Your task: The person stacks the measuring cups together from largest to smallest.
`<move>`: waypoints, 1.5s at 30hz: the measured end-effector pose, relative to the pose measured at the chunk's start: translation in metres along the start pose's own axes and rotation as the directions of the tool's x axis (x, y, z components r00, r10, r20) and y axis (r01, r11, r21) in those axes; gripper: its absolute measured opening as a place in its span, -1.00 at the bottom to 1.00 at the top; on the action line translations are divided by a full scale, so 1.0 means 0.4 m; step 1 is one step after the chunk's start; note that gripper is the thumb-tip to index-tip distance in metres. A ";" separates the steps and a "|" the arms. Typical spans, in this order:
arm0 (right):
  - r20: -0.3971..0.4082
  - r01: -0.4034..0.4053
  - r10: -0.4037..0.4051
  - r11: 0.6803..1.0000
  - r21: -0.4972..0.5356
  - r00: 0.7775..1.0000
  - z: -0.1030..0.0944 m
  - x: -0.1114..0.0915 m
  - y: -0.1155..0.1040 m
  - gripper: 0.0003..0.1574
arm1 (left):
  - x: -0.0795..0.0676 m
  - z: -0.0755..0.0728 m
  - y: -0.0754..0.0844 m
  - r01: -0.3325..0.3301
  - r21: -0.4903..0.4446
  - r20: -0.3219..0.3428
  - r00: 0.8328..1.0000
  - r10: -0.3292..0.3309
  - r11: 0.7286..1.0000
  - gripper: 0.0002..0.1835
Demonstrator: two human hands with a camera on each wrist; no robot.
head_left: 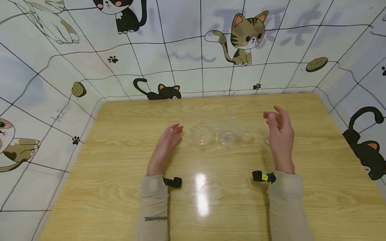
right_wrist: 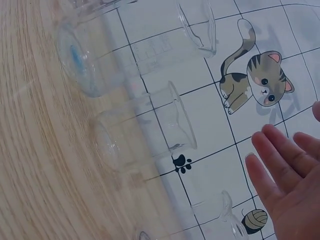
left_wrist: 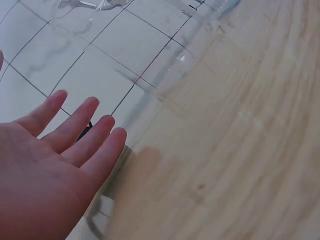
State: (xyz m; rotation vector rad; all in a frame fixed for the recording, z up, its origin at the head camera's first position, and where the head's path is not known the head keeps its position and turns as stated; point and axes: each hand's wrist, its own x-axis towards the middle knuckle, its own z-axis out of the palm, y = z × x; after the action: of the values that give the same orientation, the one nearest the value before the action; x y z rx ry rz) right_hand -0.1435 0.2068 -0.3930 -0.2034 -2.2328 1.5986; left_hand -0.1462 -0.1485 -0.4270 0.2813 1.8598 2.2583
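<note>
Several clear glass beakers stand on the table's far middle. In the head view the left beaker (head_left: 202, 134) is beside a larger beaker (head_left: 228, 134), with a small one (head_left: 246, 137) to its right. My left hand (head_left: 167, 146) hovers left of them, fingers straight and apart from the glass. To the right my right hand (head_left: 281, 137) is raised with loosely bent fingers and holds nothing. A faint clear object near its thumb is mostly hidden. The right wrist view shows a beaker (right_wrist: 145, 129) with a pouring lip and a larger one (right_wrist: 82, 60) with faint print.
The wood-grain table (head_left: 126, 207) backs onto a tiled-pattern wall (head_left: 187, 57) with cartoon cats. Black straps with small cameras (head_left: 173, 182) sit on both wrists. A bright light reflection lies on the table between the forearms.
</note>
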 end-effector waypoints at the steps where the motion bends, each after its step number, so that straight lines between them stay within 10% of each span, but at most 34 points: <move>1: 0.002 0.005 -0.005 1.000 0.031 1.000 0.004 -0.004 -0.007 -0.49 | -0.001 -0.004 -0.010 -0.014 -0.020 0.005 1.000 0.014 1.000 -0.46; 15: 0.045 -0.058 0.048 0.966 0.251 0.998 0.009 -0.015 0.028 -0.50 | 0.006 -0.008 -0.050 -0.064 -0.105 0.105 0.992 0.075 0.992 -0.50; 21: 0.077 -0.053 0.035 0.970 0.235 0.996 0.017 -0.018 0.034 -0.49 | 0.009 -0.005 -0.057 -0.069 -0.128 0.183 0.979 0.092 0.989 -0.53; 45: 0.158 0.092 -0.102 0.993 0.071 0.982 0.081 -0.066 -0.073 -0.57 | 0.036 0.029 -0.050 -0.068 -0.050 0.146 0.986 0.075 0.996 -0.48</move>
State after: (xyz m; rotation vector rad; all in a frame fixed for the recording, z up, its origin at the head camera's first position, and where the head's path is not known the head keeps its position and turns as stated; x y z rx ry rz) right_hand -0.1288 0.1596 -0.3806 0.0537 -2.2683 1.6839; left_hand -0.1562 -0.1298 -0.4443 0.5021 1.7489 2.2542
